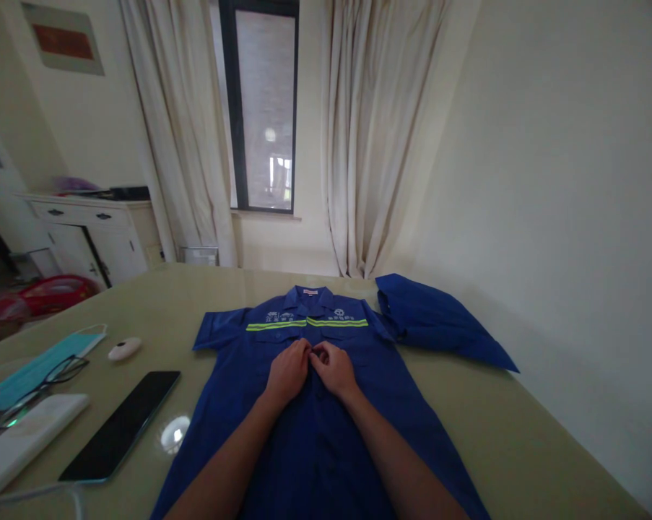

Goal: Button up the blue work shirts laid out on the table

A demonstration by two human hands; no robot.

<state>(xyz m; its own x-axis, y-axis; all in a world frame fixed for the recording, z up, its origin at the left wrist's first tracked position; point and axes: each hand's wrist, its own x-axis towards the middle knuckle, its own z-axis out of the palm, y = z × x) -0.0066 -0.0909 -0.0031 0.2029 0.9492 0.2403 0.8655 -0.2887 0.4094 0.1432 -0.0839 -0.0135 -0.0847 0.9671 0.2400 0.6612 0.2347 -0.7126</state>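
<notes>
A blue short-sleeved work shirt (239, 404) lies spread face up on the table, collar away from me. Yellow-green stripes and white printing cross its chest. My left hand (289, 372) and my right hand (333, 368) meet at the front placket, just below the stripes. Fingers of both are closed in a pinch on the shirt's front edges. Any button between the fingertips is hidden. A dark button (319, 395) shows on the placket just below my hands.
Folded blue cloth (439, 318) lies by the shirt's right sleeve, near the wall. On the left are a black phone (125, 422), a white power bank (33, 437), glasses (60, 372), a blue face mask (44, 365) and a small white oval case (125, 349) on the greenish table (196, 289).
</notes>
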